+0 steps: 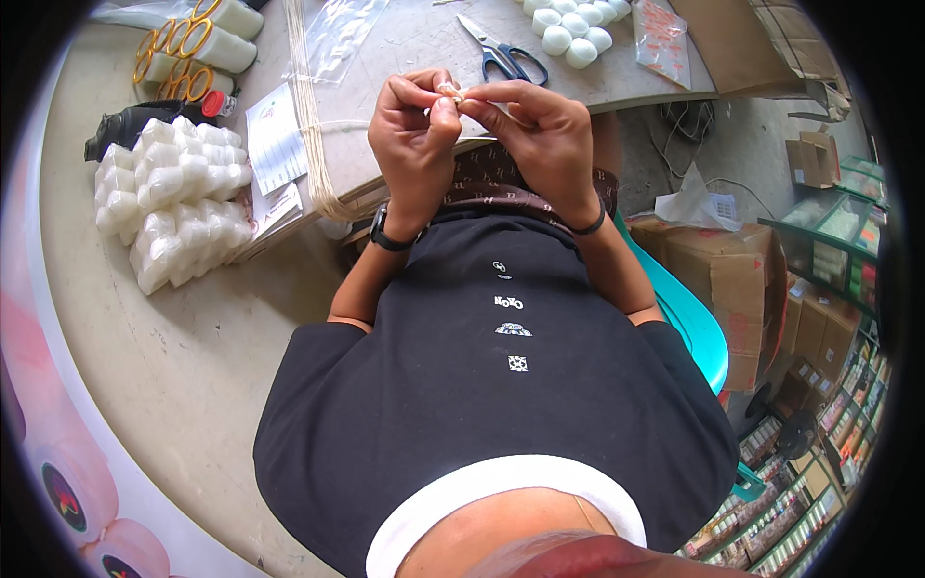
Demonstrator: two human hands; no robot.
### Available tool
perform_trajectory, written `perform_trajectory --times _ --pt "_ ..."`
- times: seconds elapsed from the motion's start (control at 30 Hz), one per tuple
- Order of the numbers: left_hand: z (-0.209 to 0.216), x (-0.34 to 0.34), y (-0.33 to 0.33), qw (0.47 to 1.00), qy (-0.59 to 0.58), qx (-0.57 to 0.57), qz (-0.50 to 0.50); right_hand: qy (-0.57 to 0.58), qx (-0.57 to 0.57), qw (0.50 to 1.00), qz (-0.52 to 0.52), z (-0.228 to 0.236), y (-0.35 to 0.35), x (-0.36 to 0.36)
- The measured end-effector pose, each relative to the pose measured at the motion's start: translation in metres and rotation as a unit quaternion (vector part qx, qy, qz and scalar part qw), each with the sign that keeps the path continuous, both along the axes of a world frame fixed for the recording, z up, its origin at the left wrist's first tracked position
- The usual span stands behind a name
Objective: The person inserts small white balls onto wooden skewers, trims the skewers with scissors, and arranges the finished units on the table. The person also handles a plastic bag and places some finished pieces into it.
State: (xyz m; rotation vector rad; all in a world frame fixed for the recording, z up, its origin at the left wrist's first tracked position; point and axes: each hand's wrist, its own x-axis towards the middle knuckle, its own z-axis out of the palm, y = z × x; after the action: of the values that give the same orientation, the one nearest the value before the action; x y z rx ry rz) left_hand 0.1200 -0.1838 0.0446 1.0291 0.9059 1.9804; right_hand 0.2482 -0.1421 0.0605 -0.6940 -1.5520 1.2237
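My left hand (416,123) and my right hand (535,123) meet fingertip to fingertip above the near edge of the table. Both are closed, pinching a small pale piece (451,91) between thumbs and forefingers; it is too small and too covered to name. Left of my hands, a bundle of thin beige cords (310,125) stretches across the table and hangs over its edge. A thin pale strand runs from beside the bundle toward my left hand. Just beyond my right hand lie scissors (503,60) with dark blue handles, blades apart.
White cups (580,50) and a clear bag with orange marks (661,43) lie at the back right. A plastic bag (332,39), papers (277,140), wrapped white stacks (178,197), a red-capped item (218,103) and gold rings (183,43) are leftward. Cardboard boxes (737,299) stand right of a turquoise chair (689,313).
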Motion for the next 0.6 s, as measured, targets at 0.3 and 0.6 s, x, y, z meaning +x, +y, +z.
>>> perform_trajectory --times 0.3,0.6 --pt "-0.003 -0.001 0.002 0.994 -0.094 0.045 -0.039 0.010 -0.020 0.999 0.043 0.010 -0.006 0.009" --pt "-0.006 0.001 0.003 0.980 -0.186 0.029 -0.067 -0.006 -0.051 0.998 0.035 0.015 -0.008 0.018"
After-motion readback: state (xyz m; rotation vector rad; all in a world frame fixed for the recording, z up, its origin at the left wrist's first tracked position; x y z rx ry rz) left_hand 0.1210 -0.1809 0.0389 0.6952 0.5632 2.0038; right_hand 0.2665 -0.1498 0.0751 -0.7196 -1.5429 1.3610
